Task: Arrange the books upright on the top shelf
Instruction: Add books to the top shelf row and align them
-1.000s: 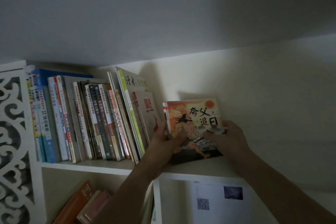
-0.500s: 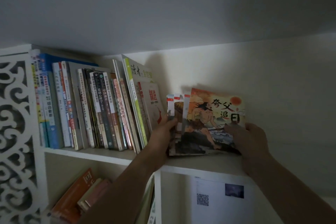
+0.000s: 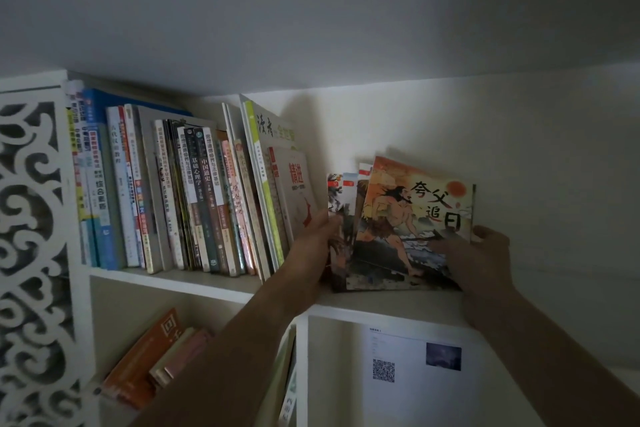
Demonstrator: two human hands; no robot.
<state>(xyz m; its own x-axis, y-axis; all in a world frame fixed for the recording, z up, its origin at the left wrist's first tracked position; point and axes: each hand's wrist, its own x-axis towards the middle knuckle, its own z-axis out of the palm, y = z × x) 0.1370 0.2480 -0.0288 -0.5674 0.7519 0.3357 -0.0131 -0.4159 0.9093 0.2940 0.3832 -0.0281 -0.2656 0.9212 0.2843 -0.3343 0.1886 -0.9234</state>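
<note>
Dim top shelf (image 3: 207, 284) holds upright books (image 3: 180, 198); left hand (image 3: 313, 246) and right hand (image 3: 481, 256) seemingly grip fanned picture books (image 3: 412, 225).

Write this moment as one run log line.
left hand holds picture books | right hand holds them | books tilted on top shelf

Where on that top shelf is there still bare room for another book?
Bare board runs right of the picture books that the left hand and right hand hold, along the wall on the top shelf. From the carved side panel to the row of upright books it is packed tight.
</note>
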